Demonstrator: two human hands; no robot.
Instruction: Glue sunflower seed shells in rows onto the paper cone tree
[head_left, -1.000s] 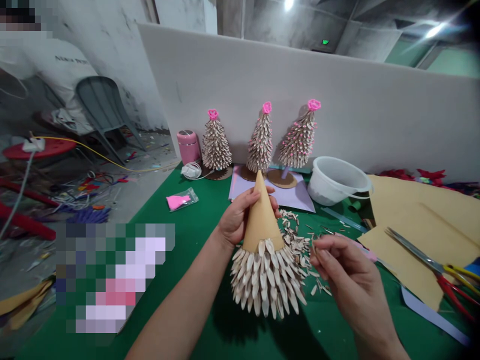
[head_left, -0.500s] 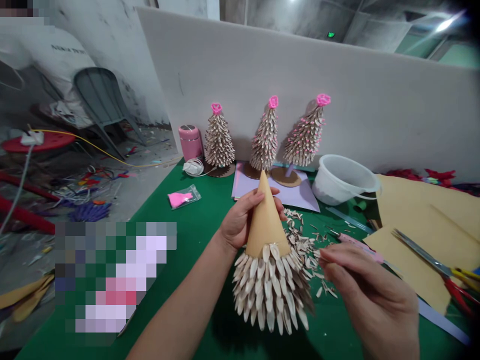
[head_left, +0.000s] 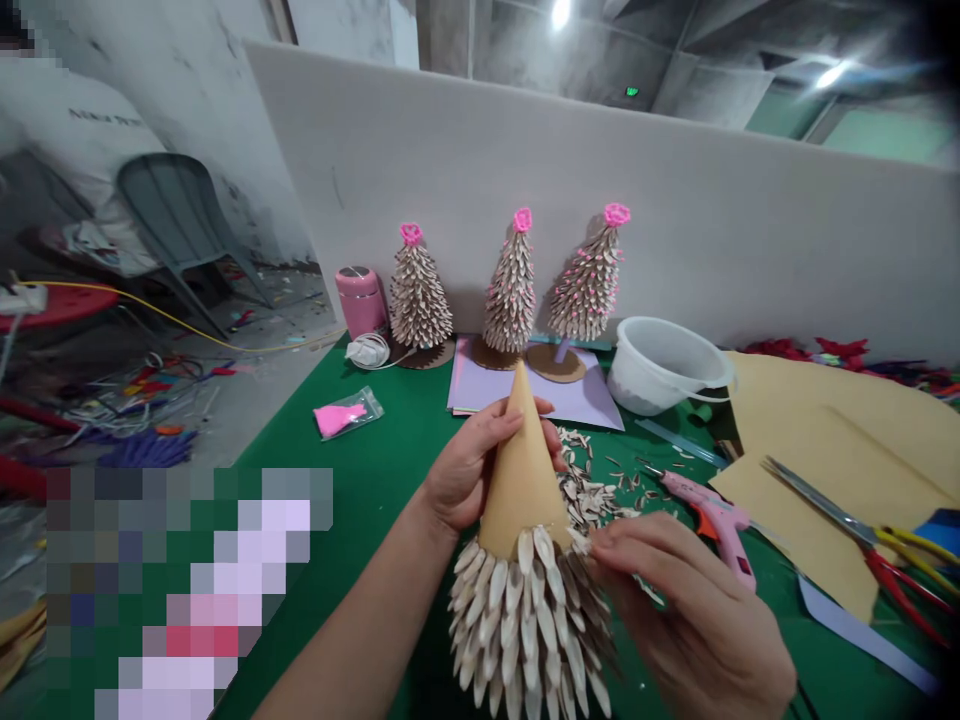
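Note:
My left hand [head_left: 476,455] wraps round the upper part of a tan paper cone [head_left: 521,490], its tip pointing up and away from me. Overlapping rows of sunflower seed shells [head_left: 529,620] cover the cone's lower part. At the right end of the top row, my right hand [head_left: 686,600] pinches a pale sunflower seed shell [head_left: 579,541] against the cone. Behind that hand lies a loose pile of shells [head_left: 589,495] on the green table, partly hidden by the cone and fingers.
A pink glue gun [head_left: 709,505] and open scissors [head_left: 847,530] lie right, by tan paper [head_left: 810,420]. A white bucket [head_left: 649,370] stands behind. Three finished shell trees [head_left: 420,300] line the white board, near a pink bottle [head_left: 361,305]. A pink packet [head_left: 347,414] lies left.
My right hand has moved left to the cone, bringing the shell to the top row. The glue gun is now less covered by that hand. The whole view has shifted slightly.

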